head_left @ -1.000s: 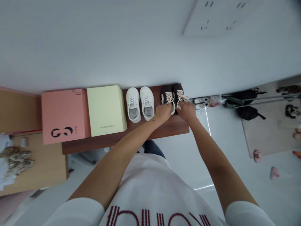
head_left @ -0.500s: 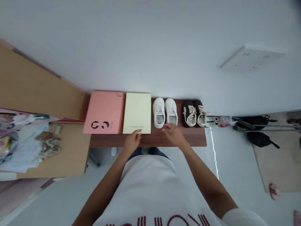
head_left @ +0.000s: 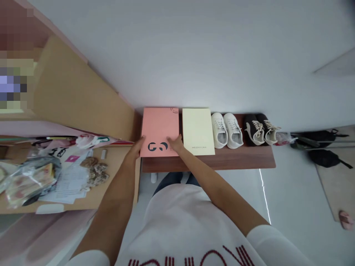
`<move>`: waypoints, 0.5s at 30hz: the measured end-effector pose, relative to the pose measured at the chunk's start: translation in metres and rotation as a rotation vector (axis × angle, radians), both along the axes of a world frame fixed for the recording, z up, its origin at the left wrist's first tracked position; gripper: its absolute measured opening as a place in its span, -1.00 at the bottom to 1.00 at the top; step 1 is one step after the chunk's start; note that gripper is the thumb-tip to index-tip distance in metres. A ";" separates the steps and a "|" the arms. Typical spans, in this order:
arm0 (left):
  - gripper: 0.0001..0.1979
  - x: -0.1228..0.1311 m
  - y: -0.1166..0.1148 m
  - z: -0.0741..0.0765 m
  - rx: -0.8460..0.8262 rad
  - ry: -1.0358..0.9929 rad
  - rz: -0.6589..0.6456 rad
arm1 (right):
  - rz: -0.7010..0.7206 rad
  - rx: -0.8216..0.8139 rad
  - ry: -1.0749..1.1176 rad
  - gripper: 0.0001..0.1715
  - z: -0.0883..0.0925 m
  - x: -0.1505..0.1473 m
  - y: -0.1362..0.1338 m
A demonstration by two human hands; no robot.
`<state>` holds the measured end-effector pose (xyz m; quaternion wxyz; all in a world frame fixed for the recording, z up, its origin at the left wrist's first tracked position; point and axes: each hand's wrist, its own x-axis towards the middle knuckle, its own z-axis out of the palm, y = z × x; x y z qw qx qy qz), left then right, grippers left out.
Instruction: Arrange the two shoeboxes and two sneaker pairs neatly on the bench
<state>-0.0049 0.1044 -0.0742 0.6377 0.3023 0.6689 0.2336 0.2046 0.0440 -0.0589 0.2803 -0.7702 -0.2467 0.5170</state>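
Both my hands are on a flat pink cardboard box (head_left: pixel 159 125) with a dark logo, which lies on a dark wooden bench (head_left: pixel 230 161). My left hand (head_left: pixel 135 148) grips the box's left edge near the front. My right hand (head_left: pixel 176 144) lies over its front right part, hiding part of the logo. To the right of the box lie a pale yellow box (head_left: pixel 198 131), a white pair of sneakers (head_left: pixel 227 131) and a dark pair of sneakers with cream laces (head_left: pixel 259 129). All stand side by side.
To the left, a wooden desk (head_left: pixel 119 159) holds papers (head_left: pixel 69 181), plastic packets (head_left: pixel 30 181) and a crumpled brown item (head_left: pixel 95 174). Black bags (head_left: pixel 323 157) lie on the floor at the right, with a pink slipper (head_left: pixel 345 220) on a beige mat.
My hands have moved left from the dark sneakers, past the bench's front edge, onto the pink box. My view has turned left, so everything sits further right in the frame.
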 end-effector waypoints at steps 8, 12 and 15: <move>-0.22 -0.031 -0.043 0.047 0.378 0.125 -0.143 | -0.149 0.169 0.326 -0.21 -0.032 0.002 -0.030; -0.14 -0.015 -0.086 0.076 0.614 0.126 -0.339 | -0.134 0.128 0.504 -0.34 -0.024 0.008 -0.032; -0.19 0.013 -0.101 0.069 0.564 0.026 -0.527 | -0.112 0.153 0.481 -0.18 -0.005 0.030 -0.036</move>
